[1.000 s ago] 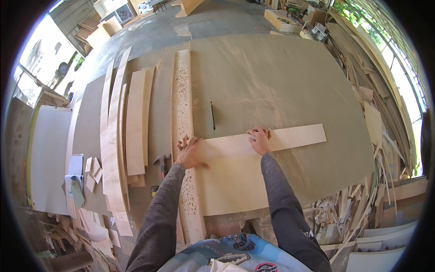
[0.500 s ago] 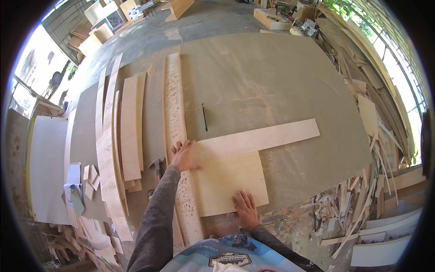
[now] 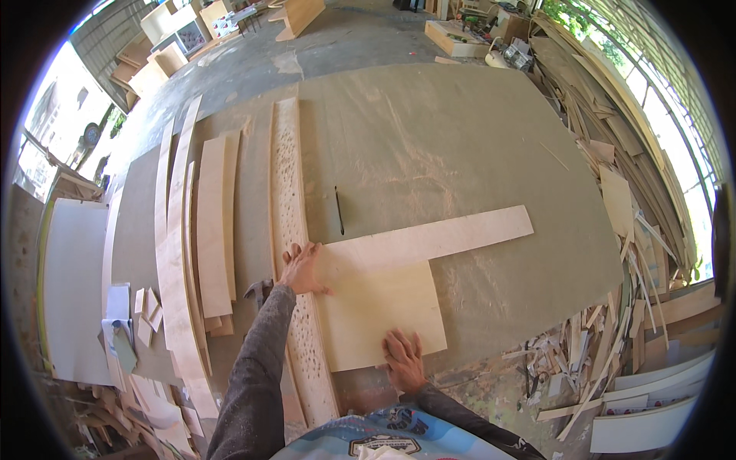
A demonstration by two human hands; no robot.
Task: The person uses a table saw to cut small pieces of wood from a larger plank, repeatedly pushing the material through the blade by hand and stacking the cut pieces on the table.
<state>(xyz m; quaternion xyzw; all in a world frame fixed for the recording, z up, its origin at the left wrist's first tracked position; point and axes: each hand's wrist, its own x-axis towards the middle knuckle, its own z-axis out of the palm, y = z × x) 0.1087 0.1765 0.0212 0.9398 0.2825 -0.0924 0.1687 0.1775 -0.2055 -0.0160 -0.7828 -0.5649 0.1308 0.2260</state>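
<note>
A thin pale wood panel (image 3: 376, 314) lies flat on the large worktop, near its front edge. Across the panel's far edge rests a long narrow wood strip (image 3: 460, 234), its right end reaching past the panel. My left hand (image 3: 300, 268) presses on the left end of strip and panel, fingers spread toward the pitted board (image 3: 287, 176) beside them. That long board is dotted with holes, and the panel's left side lies along it. Fingers of my right hand (image 3: 404, 359) rest flat on the panel's near edge. Beyond the strip lies a dark, thin pencil-like stick (image 3: 338, 211).
The brown worktop (image 3: 429, 138) carries long wood strips (image 3: 178, 253) and boards (image 3: 211, 230) at the left. A hammer (image 3: 259, 290) lies partly behind my left forearm. Small wood pieces (image 3: 148, 313) sit farther left. Offcuts (image 3: 571, 345) pile up at the right.
The whole view has shifted slightly. Both hands keep their places on the panel and strip, with no clear movement of the wood.
</note>
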